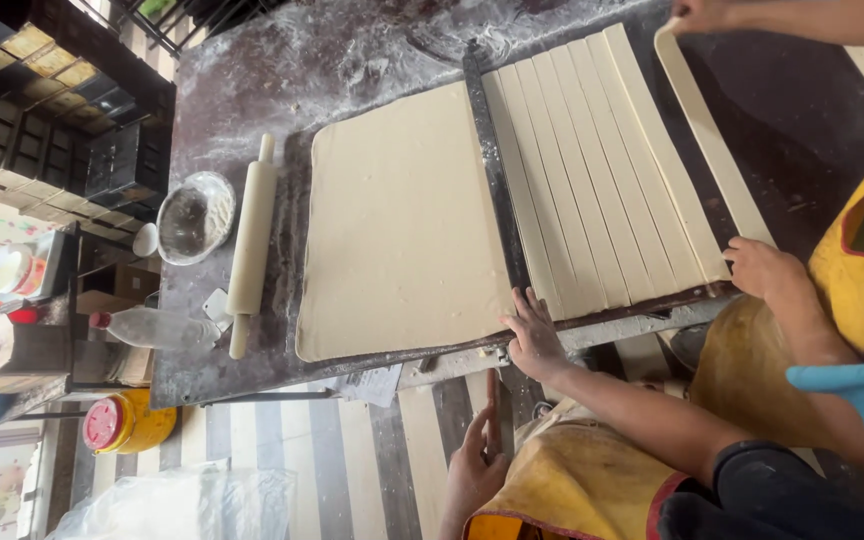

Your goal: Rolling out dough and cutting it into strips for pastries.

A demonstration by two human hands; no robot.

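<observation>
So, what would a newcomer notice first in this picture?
A big pale dough sheet covers the floured table; beyond a dark metal straightedge it is cut into long strips. Past the strips, one hand and another hand hold a single dough strip by its ends. A rolling pin lies on the sheet's other side.

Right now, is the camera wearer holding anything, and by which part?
A cut dough strip. The right hand pinches its far end. The left hand sits at its near end, but the grip there cannot be told.
</observation>
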